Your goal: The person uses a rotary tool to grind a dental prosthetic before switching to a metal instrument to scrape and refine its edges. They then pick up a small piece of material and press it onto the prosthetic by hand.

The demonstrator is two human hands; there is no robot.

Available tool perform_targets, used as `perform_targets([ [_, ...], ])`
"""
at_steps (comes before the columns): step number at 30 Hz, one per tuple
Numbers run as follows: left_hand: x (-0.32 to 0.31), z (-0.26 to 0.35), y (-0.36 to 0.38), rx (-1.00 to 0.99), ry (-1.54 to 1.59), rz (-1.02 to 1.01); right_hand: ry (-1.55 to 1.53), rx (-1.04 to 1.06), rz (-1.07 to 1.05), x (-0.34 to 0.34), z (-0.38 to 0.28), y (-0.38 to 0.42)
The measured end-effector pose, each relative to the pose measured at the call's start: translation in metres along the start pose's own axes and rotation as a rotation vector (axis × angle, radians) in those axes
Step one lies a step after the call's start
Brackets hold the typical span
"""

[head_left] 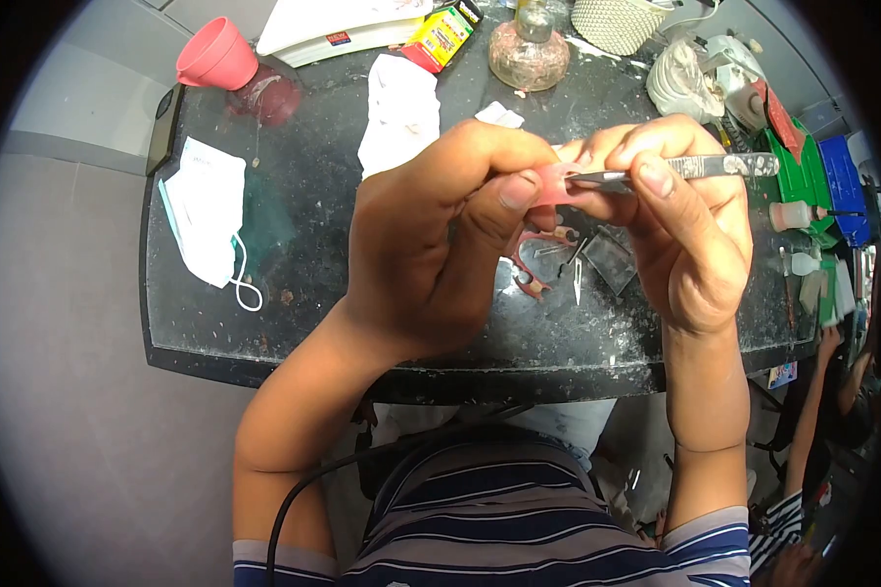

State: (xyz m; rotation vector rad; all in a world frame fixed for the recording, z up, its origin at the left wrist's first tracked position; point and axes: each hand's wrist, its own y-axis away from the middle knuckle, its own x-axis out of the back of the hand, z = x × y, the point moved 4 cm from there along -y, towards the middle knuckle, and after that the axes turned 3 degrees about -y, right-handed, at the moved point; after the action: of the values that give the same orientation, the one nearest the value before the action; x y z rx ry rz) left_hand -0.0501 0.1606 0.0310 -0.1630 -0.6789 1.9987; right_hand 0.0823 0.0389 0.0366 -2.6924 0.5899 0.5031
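Above the dark tabletop, my left hand (440, 225) pinches a small pink piece (555, 184) between thumb and fingers. My right hand (690, 205) is closed around a metal scalpel-like tool (719, 166), its handle pointing right and its blade against the pink piece. Some right fingers are also at the piece's far side, partly hidden. Below the hands on the table lie reddish-pink curved pieces (532, 284) with pale ends, thin metal bits (578, 282) and a clear square plate (612, 262).
A face mask (204, 210) lies left, near a pink cup (215, 54). White cloth (399, 108), a yellow-red box (442, 36), a glass burner (529, 54) and a woven basket (619, 22) stand behind. Green (803, 157) and blue bins (842, 186) are right. Another person's arm (814, 411) shows lower right.
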Motion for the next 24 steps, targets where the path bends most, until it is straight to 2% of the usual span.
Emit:
perform_targets([
  [14,-0.004,0.0,-0.001,-0.072,-0.172,0.032,0.041,-0.183,0.07,0.006,-0.004,-0.001],
  [16,-0.004,0.001,-0.002,-0.146,-0.232,0.042,0.076,-0.183,0.061,0.007,-0.003,0.0],
  [24,-0.003,0.003,-0.001,-0.213,-0.167,0.013,-0.186,-0.216,0.018,0.012,-0.006,-0.003],
])
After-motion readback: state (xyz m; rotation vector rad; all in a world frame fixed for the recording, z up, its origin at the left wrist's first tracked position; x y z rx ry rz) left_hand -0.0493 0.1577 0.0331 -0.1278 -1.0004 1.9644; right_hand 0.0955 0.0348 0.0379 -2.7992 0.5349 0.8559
